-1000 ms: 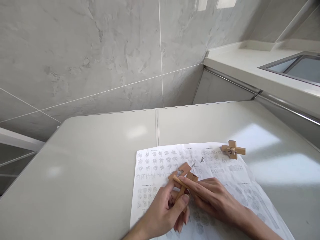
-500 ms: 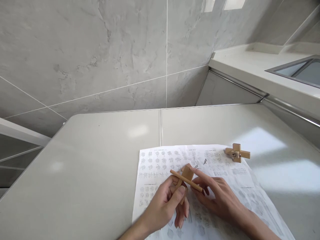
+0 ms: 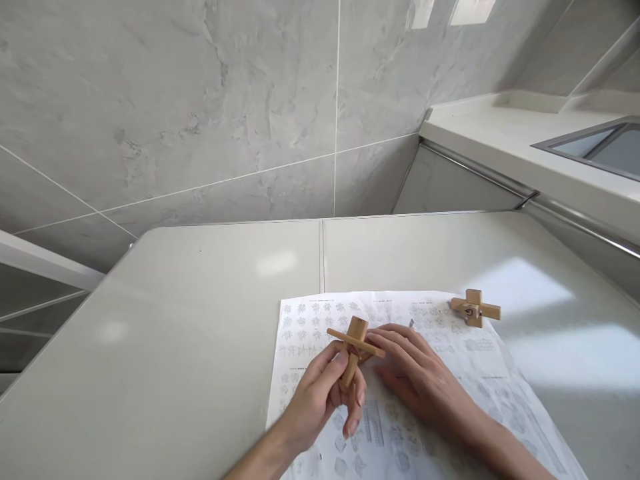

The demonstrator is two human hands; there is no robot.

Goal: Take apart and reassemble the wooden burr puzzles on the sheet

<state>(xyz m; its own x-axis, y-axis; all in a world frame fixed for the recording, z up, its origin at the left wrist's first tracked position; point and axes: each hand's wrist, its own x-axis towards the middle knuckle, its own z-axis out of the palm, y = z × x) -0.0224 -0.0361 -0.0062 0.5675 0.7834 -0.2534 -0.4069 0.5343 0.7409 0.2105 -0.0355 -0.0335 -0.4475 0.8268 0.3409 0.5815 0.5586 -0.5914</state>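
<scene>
A partly assembled wooden burr puzzle of crossed light-brown pieces is held up over a printed sheet. A thin stick lies slantwise across a wider block. My left hand grips the puzzle from the lower left, thumb pressed on its near side and the other fingers curled beneath. At its right side is my right hand, its fingers bent round that end and the tips partly hidden behind the stick. On the sheet's far right edge rests a second wooden puzzle, cross-shaped with a dark mark.
The creased paper sheet carries small printed puzzle diagrams and lies on a pale table with a seam. A grey tiled wall rises behind. To the right runs a white counter with a metal-framed inset.
The held puzzle has moved slightly left and turned more upright. My right index finger has left the block's top, and the right hand now lies flatter against the puzzle's right side.
</scene>
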